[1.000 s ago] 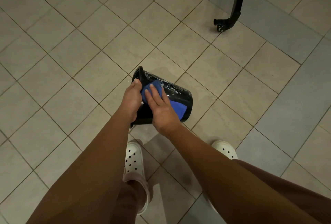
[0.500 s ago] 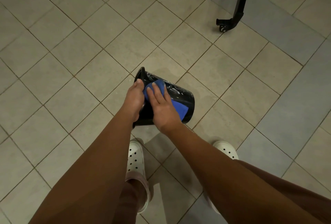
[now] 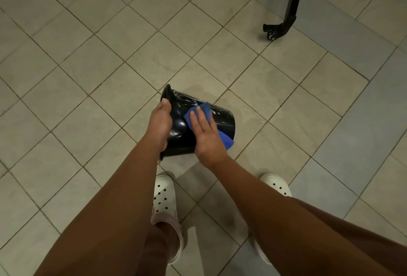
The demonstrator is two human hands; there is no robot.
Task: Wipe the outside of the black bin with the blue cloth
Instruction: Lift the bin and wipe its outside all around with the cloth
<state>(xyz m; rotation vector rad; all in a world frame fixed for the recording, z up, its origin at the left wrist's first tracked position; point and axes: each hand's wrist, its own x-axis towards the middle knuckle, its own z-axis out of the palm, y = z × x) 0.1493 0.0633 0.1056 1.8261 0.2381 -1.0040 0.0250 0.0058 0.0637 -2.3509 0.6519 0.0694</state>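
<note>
Left hand [image 3: 159,124] clamped over the rim end of the black bin [image 3: 222,122], fingers curled around its edge, thumb on top. Bin tipped on its side above the tiled floor [image 3: 88,55], mouth toward the left, wet streaks on its upper wall. Right hand [image 3: 206,133] laid flat on the bin's wall, fingers stretched out, pressing the blue cloth [image 3: 208,110] against it. White clogs [image 3: 165,196] below the bin. Black wheeled leg [image 3: 284,22] well beyond, upper right.

An indoor room, kind unclear: beige square-tiled floor [image 3: 92,90] is spreading under a black castered metal leg [image 3: 290,6].
</note>
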